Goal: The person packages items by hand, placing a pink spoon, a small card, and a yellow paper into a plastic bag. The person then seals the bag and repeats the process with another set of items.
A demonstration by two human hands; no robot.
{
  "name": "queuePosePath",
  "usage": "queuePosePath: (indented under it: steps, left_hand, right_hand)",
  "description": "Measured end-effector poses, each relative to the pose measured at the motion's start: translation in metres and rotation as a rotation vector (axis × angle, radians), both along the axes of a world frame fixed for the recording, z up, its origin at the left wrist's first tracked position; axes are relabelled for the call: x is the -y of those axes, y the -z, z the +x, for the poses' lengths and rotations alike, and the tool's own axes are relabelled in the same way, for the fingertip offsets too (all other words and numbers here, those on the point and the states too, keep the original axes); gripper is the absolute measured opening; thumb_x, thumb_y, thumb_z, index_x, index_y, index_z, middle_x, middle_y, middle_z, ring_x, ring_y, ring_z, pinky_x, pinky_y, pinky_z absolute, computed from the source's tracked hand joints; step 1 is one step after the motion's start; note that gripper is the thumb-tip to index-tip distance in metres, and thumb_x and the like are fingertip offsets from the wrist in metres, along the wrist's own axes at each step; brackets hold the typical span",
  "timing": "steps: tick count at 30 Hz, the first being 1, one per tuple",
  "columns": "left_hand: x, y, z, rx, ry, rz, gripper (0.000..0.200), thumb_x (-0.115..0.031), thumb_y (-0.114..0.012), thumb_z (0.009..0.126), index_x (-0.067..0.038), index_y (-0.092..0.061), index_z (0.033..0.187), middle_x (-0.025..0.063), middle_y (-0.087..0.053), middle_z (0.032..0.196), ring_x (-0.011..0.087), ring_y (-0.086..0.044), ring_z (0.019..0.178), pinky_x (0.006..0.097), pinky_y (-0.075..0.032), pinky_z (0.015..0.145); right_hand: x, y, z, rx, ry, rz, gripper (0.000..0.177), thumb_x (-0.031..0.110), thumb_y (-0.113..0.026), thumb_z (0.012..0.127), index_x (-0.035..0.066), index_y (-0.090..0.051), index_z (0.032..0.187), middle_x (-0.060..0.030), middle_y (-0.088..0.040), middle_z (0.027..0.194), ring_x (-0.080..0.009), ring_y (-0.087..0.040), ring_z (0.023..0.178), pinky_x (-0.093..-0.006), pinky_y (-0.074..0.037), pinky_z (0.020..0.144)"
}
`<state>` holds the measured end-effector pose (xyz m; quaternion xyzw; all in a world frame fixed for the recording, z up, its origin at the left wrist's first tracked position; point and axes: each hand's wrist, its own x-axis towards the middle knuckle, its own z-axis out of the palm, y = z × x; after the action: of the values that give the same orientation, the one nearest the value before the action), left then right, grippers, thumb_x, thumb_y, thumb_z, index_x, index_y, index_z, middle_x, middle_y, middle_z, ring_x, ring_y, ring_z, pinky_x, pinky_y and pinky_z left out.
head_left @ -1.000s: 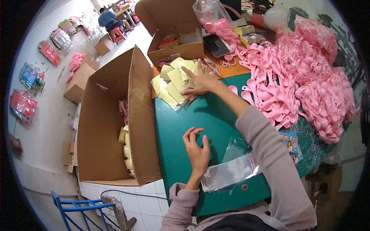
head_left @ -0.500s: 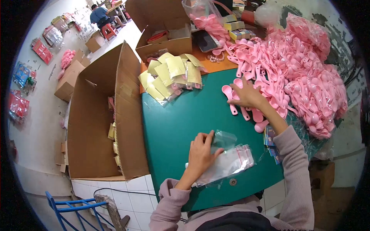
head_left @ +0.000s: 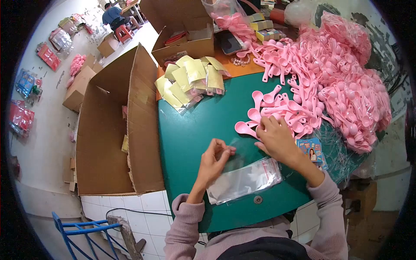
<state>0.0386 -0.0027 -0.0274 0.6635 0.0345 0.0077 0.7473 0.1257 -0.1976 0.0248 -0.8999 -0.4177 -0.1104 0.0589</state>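
My left hand (head_left: pixel 214 159) is closed in a pinch on a thin clear plastic bag (head_left: pixel 234 162), blurred and lifted above the table. Below it lies a stack of clear plastic bags (head_left: pixel 245 184) with a red-marked end. My right hand (head_left: pixel 279 142) reaches over the near edge of the loose pink spoons, its fingers curled down on the handle of a pink spoon (head_left: pixel 245 128); the fingertips are partly hidden. More pink spoons (head_left: pixel 294 106) spread beyond that hand. Beside its wrist lie printed cards (head_left: pixel 310 150) in blue.
Filled packets with yellow cards (head_left: pixel 190 78) lie at the table's back left. A tall cardboard box (head_left: pixel 145 125) stands along the left edge, and another box (head_left: pixel 184 51) behind. Bagged pink spoons (head_left: pixel 355 99) are heaped at right. A person (head_left: pixel 113 17) sits far back.
My left hand has lifted a bag off the stack. My right hand has come nearer to me, and several pink spoons have shifted toward the table's middle.
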Motion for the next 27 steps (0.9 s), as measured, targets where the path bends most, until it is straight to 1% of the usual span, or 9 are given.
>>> queuePosePath:
  steps: [2,4,8,11,18,21,24,26,27]
  left_hand:
    - [-0.003,-0.008,0.006,-0.079,-0.016,-0.068,0.022,-0.007,-0.054,0.086,-0.005,-0.043,0.106,0.0124,-0.06,0.096,0.0126,-0.057,0.083,0.0239,-0.045,0.072]
    - [-0.003,-0.017,0.016,-0.146,-0.034,-0.111,0.035,-0.009,-0.057,0.086,-0.004,-0.04,0.116,0.0125,-0.064,0.092,0.0116,-0.059,0.08,0.0222,-0.045,0.071]
    - [-0.007,-0.017,0.029,-0.149,0.071,-0.136,0.037,-0.011,-0.058,0.085,-0.002,-0.042,0.118,0.012,-0.065,0.089,0.0112,-0.059,0.078,0.0217,-0.045,0.07]
    - [-0.012,-0.016,0.026,-0.157,0.144,-0.166,0.03,-0.01,-0.059,0.084,0.0,-0.049,0.111,0.0111,-0.065,0.088,0.0108,-0.059,0.079,0.021,-0.045,0.069]
    - [-0.012,-0.012,0.027,-0.123,0.148,-0.261,0.013,-0.011,-0.06,0.083,-0.002,-0.056,0.091,0.0094,-0.064,0.085,0.0114,-0.059,0.074,0.0222,-0.046,0.068]
    - [-0.013,-0.014,0.033,-0.124,0.164,-0.312,0.012,-0.012,-0.06,0.083,-0.002,-0.056,0.088,0.0087,-0.063,0.083,0.0124,-0.059,0.073,0.0225,-0.046,0.067]
    - [-0.014,-0.012,0.035,-0.104,0.18,-0.272,0.012,-0.013,-0.059,0.083,-0.003,-0.056,0.087,0.008,-0.063,0.082,0.0121,-0.059,0.073,0.0215,-0.045,0.064]
    - [-0.014,-0.01,0.034,-0.088,0.188,-0.245,0.011,-0.014,-0.059,0.084,-0.003,-0.056,0.087,0.0076,-0.063,0.082,0.0115,-0.059,0.074,0.0207,-0.044,0.062]
    - [-0.013,-0.009,0.035,-0.081,0.197,-0.215,0.012,-0.013,-0.059,0.083,-0.003,-0.057,0.088,0.0081,-0.064,0.083,0.0106,-0.06,0.073,0.02,-0.043,0.06]
  right_hand:
    - [-0.001,0.013,-0.004,0.13,0.114,-0.069,0.026,0.021,-0.067,0.065,0.003,-0.059,0.083,-0.0096,-0.05,0.092,-0.024,-0.046,0.091,-0.0379,-0.036,0.078]
    - [-0.005,0.025,-0.003,0.122,0.158,-0.036,0.026,0.018,-0.066,0.064,0.003,-0.058,0.084,-0.01,-0.049,0.092,-0.0241,-0.046,0.09,-0.0373,-0.036,0.077]
    - [-0.008,0.028,0.001,0.076,0.162,0.034,0.027,0.011,-0.061,0.064,0.0,-0.055,0.088,-0.0112,-0.047,0.091,-0.0244,-0.045,0.089,-0.0362,-0.036,0.075]
    - [-0.007,0.021,0.003,-0.055,0.125,0.098,0.027,0.007,-0.058,0.065,-0.002,-0.052,0.09,-0.0119,-0.047,0.092,-0.0249,-0.044,0.089,-0.0365,-0.036,0.074]
    - [-0.013,0.033,-0.004,0.045,0.048,0.179,0.021,0.007,-0.059,0.067,0.0,-0.054,0.086,-0.0126,-0.046,0.094,-0.0261,-0.044,0.09,-0.0361,-0.036,0.074]
    - [-0.011,0.033,0.002,-0.072,0.061,0.181,0.017,0.008,-0.06,0.07,0.002,-0.055,0.086,-0.0109,-0.047,0.097,-0.0277,-0.043,0.094,-0.0371,-0.037,0.077]
    - [-0.004,0.02,0.008,-0.201,-0.04,0.465,0.016,0.006,-0.057,0.077,0.001,-0.057,0.092,-0.0093,-0.048,0.094,-0.0238,-0.049,0.086,-0.0337,-0.041,0.073]
    - [0.0,0.0,0.005,-0.729,0.194,0.762,0.018,0.003,-0.054,0.081,-0.001,-0.057,0.099,-0.009,-0.048,0.089,-0.0182,-0.052,0.071,-0.0294,-0.044,0.064]
    - [0.004,0.001,0.007,-0.726,0.193,0.758,0.018,0.003,-0.054,0.081,-0.001,-0.057,0.099,-0.009,-0.048,0.089,-0.0182,-0.052,0.071,-0.0294,-0.044,0.064]
